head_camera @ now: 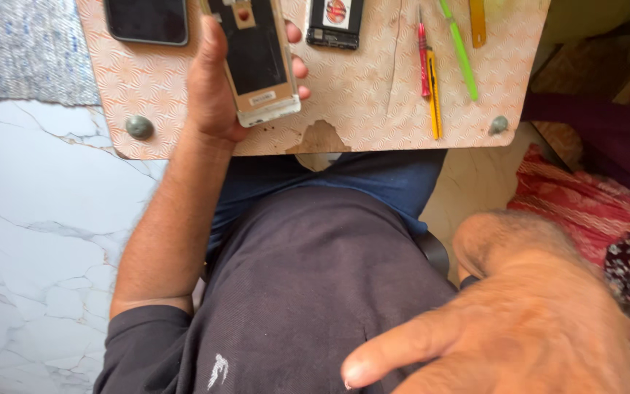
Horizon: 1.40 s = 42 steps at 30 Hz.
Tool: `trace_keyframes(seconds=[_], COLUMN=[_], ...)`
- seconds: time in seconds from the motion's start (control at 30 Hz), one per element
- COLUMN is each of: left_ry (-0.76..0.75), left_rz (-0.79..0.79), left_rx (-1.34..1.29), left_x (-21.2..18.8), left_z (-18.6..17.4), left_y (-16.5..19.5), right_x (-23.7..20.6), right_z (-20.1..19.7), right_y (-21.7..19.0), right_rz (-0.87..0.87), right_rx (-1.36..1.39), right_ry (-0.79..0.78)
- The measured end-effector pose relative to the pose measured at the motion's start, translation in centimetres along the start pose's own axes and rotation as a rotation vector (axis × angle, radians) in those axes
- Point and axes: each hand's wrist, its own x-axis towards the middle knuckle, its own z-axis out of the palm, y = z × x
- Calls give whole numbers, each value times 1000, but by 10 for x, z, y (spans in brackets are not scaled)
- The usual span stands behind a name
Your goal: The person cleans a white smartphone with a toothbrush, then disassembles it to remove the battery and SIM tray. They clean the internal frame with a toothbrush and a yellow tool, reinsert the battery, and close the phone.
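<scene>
The left hand was closed around an opened smartphone, back cover off, with its pale gold frame and dark inner plate showing; the thumb lay along the near side and fingertips curled over the far edge. The phone was held just above the bench, a small board covered in an orange-and-white patterned laminate, with a chipped patch at its near edge just right of the hand and round grey knobs at both near corners.

The right hand was very close to the camera, well apart from the bench, fingers loosely spread with the index finger pointing left over the dark shirt; it held nothing that could be seen.

Left of the held phone, at the far edge of the bench, lay a black smartphone, screen down or dark. Just right of the left hand's fingertips lay a black phone battery with a red-and-white label. Further right lay a red screwdriver, a yellow tool touching alongside it, a green plastic pry tool and an amber strip at the far edge.

Below the bench was a white marble floor with grey veins; a grey woven mat lay beyond the left arm. Past the right hand lay a red patterned cloth and a dark purple fabric. Blue jeans showed under the bench's near edge.
</scene>
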Motion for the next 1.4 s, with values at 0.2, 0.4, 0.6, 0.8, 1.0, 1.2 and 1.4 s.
trace_keyframes(seconds=[0.2,0.4,0.6,0.8,1.0,1.2,1.4], left_ry=[-28,-41,-39,-57,-42,-27,-28], left_rz=[17,-21,46,81,83,83,72], left_rx=[12,-73,-117,-146,-159,-125,-125], left_x=[0,0,2,4,6,6,5], left_z=[2,-2,-4,-1,2,2,4], left_y=[-3,-4,-6,-2,-2,-2,-1], right_x=[-2,-3,-25,-47,-32,-38,-44], right_z=[3,-16,-49,-92,-98,-106,-113], right_y=[10,2,94,203,219,202,198], right_rz=[-1,2,502,742,1022,1197,1108], right_rx=[6,-25,-1089,-1862,-1819,-1598,-1505], right_ry=[-10,-3,444,477,386,404,517])
